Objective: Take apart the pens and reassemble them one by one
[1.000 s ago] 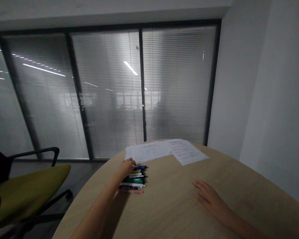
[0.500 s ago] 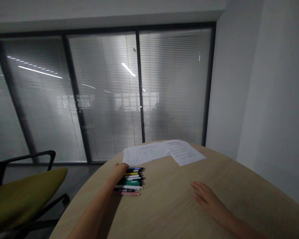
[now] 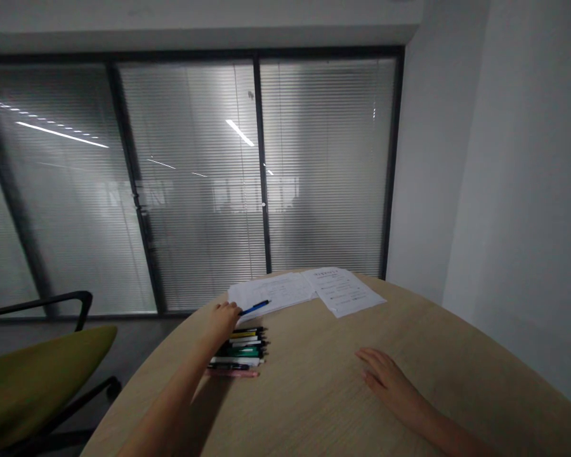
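A blue pen (image 3: 255, 308) sticks out to the right from my left hand (image 3: 225, 321), whose fingers are closed on its near end. The pen is raised beside the near edge of the printed papers (image 3: 271, 292). Just below that hand lies a row of several pens (image 3: 247, 350), side by side on the table: black, yellow, white, green and a pink pen (image 3: 233, 374) closest to me. My forearm hides their left ends. On the right, my right hand (image 3: 383, 374) rests on the tabletop with its fingers stretched out, holding nothing.
The round wooden table (image 3: 309, 393) curves away on both sides. A single printed sheet (image 3: 345, 292) overlaps the other papers at its far edge. An office chair with a green seat (image 3: 47, 362) stands at the left. Behind are glass panels with blinds (image 3: 333, 171).
My left hand has lifted the blue pen out of the top of the row, and the pen now tilts up to the right. The right hand stays in place; the view has shifted slightly.
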The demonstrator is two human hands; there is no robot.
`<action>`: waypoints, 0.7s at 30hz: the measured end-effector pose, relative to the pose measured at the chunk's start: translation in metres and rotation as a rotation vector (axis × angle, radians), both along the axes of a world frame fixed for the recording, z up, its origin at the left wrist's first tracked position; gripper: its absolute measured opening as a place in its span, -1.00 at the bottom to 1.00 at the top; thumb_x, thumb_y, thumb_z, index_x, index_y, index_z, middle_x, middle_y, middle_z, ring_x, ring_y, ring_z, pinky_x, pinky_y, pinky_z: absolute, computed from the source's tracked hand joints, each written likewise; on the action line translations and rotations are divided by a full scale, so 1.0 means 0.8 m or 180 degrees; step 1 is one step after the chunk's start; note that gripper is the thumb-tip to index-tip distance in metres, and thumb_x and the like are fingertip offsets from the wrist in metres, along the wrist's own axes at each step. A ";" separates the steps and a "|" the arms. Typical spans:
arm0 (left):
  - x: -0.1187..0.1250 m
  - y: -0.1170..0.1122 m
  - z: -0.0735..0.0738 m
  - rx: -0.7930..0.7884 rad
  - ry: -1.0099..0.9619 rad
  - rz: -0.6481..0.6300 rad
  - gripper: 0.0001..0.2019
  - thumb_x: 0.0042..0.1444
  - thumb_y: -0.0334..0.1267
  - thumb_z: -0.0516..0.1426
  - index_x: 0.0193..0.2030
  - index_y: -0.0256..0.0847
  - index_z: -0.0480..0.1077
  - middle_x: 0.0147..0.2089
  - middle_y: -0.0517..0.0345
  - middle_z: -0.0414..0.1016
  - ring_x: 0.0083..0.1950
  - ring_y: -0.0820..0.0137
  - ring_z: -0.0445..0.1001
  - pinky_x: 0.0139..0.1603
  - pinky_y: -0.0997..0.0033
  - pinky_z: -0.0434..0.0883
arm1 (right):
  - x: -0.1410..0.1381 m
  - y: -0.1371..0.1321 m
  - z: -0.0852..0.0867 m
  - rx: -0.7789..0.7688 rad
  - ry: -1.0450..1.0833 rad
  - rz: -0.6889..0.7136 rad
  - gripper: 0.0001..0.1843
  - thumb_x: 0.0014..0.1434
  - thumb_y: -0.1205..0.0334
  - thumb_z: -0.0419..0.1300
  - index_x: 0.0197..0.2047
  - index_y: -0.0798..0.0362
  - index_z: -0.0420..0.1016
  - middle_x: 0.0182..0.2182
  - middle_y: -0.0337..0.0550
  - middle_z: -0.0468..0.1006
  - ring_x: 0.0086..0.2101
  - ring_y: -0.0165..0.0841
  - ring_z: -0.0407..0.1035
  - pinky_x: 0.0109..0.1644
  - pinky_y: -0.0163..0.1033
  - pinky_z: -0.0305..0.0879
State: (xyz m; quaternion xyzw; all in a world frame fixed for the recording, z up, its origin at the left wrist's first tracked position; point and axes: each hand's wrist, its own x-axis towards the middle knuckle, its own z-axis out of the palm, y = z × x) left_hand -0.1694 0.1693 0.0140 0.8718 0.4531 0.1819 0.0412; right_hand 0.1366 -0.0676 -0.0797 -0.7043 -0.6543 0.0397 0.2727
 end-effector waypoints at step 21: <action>0.133 -0.176 -0.058 -0.2541 -0.3308 -0.0654 -0.76 -0.30 -0.15 0.25 -0.49 -0.25 0.38 -0.54 0.20 0.42 -0.43 0.35 0.43 -0.34 0.42 0.34 | -0.054 0.047 0.032 0.0050 0.2924 0.0489 -0.51 0.04 -0.14 -0.12 -0.39 0.12 0.35 -0.63 -0.20 0.43 -0.63 -0.44 0.28 -0.51 -0.32 0.14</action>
